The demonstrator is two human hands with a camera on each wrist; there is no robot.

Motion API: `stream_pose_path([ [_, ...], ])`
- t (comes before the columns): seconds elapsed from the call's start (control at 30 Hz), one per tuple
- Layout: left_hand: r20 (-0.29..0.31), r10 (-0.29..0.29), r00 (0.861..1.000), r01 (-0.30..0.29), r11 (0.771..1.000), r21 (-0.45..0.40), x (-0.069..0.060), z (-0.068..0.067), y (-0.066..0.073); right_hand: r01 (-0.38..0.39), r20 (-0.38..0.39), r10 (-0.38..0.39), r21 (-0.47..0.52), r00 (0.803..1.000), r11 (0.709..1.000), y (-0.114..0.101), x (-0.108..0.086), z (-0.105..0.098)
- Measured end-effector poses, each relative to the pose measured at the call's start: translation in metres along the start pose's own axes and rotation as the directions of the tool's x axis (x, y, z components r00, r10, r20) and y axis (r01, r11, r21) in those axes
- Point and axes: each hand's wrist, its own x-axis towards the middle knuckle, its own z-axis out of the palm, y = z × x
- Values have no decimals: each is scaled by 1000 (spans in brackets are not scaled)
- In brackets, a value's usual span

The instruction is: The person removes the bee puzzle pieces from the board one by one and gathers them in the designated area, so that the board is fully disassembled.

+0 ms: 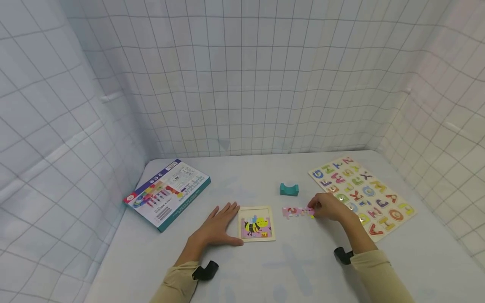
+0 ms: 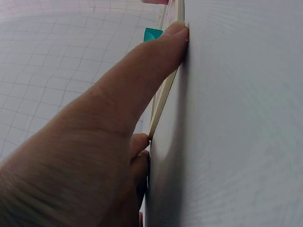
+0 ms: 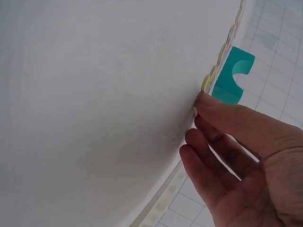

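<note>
Pink jigsaw strip (image 1: 293,211) lies on the white table (image 1: 242,273), its right end pinched between the thumb and fingertips of the right hand (image 1: 327,207). To its left, the bee jigsaw (image 1: 257,227) covers the lower part of a square wooden tray (image 1: 259,240). The left hand (image 1: 219,229), fingers spread and thumb out, touches the tray's left side, well apart from the other hand. A notched teal block (image 1: 289,190) stands behind the strip; an alphabet board (image 1: 379,195) lies at right, an illustrated box (image 1: 168,193) at left.
</note>
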Motion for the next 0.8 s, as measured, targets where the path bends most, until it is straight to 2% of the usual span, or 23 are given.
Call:
stream_pose_path([
  [0.37, -2, -1, 1000, 1, 1000, -8, 1, 0, -1, -7, 1, 7, -1, 1000, 1000, -1, -1, -2],
  [0.67, 2, -11, 1000, 11, 1000, -2, -3, 1, -1, -26, 58, 26, 9, 998, 1000, -16, 5, -2],
  [0.8, -2, -10, 1000, 10, 1000, 6, -2, 1, 0, -47, 56, 47, 1, 997, 999, -22, 10, -1],
])
